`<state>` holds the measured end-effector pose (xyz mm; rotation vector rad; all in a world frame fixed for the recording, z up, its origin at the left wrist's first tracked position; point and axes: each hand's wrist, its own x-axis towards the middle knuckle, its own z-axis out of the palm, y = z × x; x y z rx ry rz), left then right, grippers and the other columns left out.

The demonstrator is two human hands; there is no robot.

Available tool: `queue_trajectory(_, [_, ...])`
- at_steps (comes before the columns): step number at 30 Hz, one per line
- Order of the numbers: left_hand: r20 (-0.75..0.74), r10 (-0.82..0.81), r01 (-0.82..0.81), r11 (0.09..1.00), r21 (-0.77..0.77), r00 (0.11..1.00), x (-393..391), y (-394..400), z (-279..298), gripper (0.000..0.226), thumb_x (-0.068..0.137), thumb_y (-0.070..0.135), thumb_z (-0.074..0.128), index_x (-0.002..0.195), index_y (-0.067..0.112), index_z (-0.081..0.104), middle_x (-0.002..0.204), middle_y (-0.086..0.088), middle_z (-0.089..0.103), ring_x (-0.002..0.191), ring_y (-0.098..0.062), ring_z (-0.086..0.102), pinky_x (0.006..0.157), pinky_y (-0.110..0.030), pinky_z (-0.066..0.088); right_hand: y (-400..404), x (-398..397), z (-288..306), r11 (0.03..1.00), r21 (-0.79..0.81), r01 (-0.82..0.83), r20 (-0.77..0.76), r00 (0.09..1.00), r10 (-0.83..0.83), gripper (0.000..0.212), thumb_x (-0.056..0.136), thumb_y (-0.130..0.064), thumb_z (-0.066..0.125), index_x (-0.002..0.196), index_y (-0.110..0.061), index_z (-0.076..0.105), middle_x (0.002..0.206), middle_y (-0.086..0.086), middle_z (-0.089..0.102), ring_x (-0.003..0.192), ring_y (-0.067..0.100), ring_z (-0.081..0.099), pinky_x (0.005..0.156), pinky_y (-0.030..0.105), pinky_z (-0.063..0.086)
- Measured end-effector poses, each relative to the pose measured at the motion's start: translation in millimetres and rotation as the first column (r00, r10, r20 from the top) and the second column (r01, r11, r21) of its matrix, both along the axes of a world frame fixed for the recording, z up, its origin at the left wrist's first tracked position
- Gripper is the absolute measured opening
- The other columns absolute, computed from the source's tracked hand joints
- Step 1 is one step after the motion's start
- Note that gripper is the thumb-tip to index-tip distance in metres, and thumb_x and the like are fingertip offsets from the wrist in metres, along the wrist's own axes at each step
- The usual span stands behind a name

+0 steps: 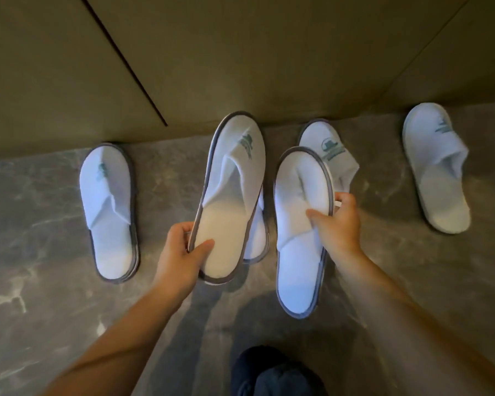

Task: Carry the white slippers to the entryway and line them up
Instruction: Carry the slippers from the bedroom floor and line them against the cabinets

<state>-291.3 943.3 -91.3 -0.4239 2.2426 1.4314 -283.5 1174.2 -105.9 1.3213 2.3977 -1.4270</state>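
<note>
The floor [55, 281] was dark grey stone with pale streaks, and it ran up to a plain wall [240, 52]. A white slipper [109, 212] lay on it at the left, toe against the wall, and another slipper [437, 172] lay well apart at the far right. Between them, two more white slippers lay on the floor near the wall, partly hidden.

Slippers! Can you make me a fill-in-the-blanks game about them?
1. Each hand holds ____ slipper.
2. The left hand grips its slipper near the ____ end.
3. The far right slipper lies on the ____.
4. The logos on the slippers are ____.

Missing words: one; heel; floor; green
</note>
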Motion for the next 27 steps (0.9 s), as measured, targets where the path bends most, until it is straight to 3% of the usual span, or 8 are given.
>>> queue_trajectory(4, [-0.088,-0.024,0.023,1.000,-0.018,0.996,-11,7,-18,0.025,0.082,0.016,0.059,0.094,0.028,0.040,0.090,0.011,0.052,0.083,-0.010,0.053,0.056,-0.024,0.044,-2,-7,-28,0.998,0.051,0.021,-0.073,0.997,-0.018,0.054,0.077,-0.021,0.068,0.121,-0.012,0.039,0.121,0.014,0.055,0.106,0.030,0.055,0.084,0.028,0.041])
queue_trajectory(8, [-0.095,-0.058,0.055,0.998,-0.033,0.994,-14,16,-13,0.025,0.084,0.017,0.057,0.101,0.022,0.040,0.090,0.012,0.050,0.085,-0.009,0.052,0.065,-0.029,0.048,0,-1,-22,0.988,0.152,-0.029,-0.073,0.997,0.041,0.069,0.075,-0.027,0.070,0.132,-0.013,0.033,0.136,0.012,0.043,0.122,0.029,0.044,0.101,0.040,0.038])
queue_trajectory(11, [-0.071,-0.075,0.075,0.997,-0.004,0.995,-11,22,-2,0.025,0.085,0.018,0.055,0.103,0.022,0.038,0.093,0.013,0.049,0.087,-0.009,0.053,0.061,-0.025,0.048,-14,7,-3,0.975,0.218,-0.054,-0.124,0.989,0.082,0.069,0.074,-0.035,0.068,0.131,-0.014,0.036,0.135,0.012,0.044,0.119,0.028,0.045,0.101,0.041,0.041])
queue_trajectory(14, [-0.055,-0.054,0.059,0.995,0.082,0.997,-11,26,2,0.023,0.085,0.016,0.055,0.102,0.021,0.040,0.094,0.007,0.053,0.088,-0.010,0.055,0.064,-0.027,0.049,-42,4,9,0.996,-0.058,-0.072,-0.143,0.988,0.063,0.063,0.076,-0.034,0.067,0.128,-0.014,0.039,0.133,0.009,0.049,0.118,0.024,0.048,0.095,0.028,0.038])
queue_trajectory(17, [-0.042,-0.003,0.010,0.983,0.181,0.999,-13,26,4,0.021,0.085,0.014,0.055,0.099,0.020,0.042,0.092,0.003,0.056,0.083,-0.011,0.057,0.060,-0.023,0.049,-73,-10,15,0.922,-0.382,-0.064,-0.101,0.995,0.027,0.060,0.080,-0.030,0.063,0.131,-0.015,0.034,0.134,0.009,0.048,0.116,0.027,0.050,0.101,0.038,0.042])
queue_trajectory(20, [0.000,-0.022,0.021,0.977,0.214,1.000,-15,13,6,0.024,0.085,0.019,0.055,0.104,0.020,0.041,0.095,0.004,0.056,0.087,-0.010,0.060,0.063,-0.024,0.053,-93,-18,18,0.920,-0.382,-0.086,-0.116,0.992,0.045,0.056,0.081,-0.025,0.063,0.128,-0.016,0.035,0.130,0.008,0.050,0.102,0.020,0.050,0.095,0.038,0.042])
queue_trajectory(24, [0.011,-0.018,0.016,0.990,0.139,1.000,-30,-26,8,0.036,0.084,0.021,0.057,0.114,0.015,0.039,0.084,0.002,0.058,0.072,-0.003,0.059,0.052,-0.006,0.046,-113,-26,17,0.946,-0.311,-0.094,-0.097,0.993,0.067,0.055,0.079,-0.023,0.066,0.125,-0.018,0.036,0.126,0.006,0.051,0.096,0.015,0.045,0.089,0.034,0.042])
queue_trajectory(27, [0.008,0.038,-0.038,0.999,0.007,0.999,-46,-70,6,0.047,0.082,0.022,0.060,0.123,0.010,0.038,0.108,-0.007,0.058,0.088,-0.012,0.055,0.067,-0.015,0.047,-137,-27,11,0.954,-0.267,-0.138,-0.042,0.990,0.131,0.058,0.080,-0.026,0.065,0.127,-0.021,0.032,0.129,0.005,0.048,0.098,0.016,0.043,0.096,0.040,0.041])
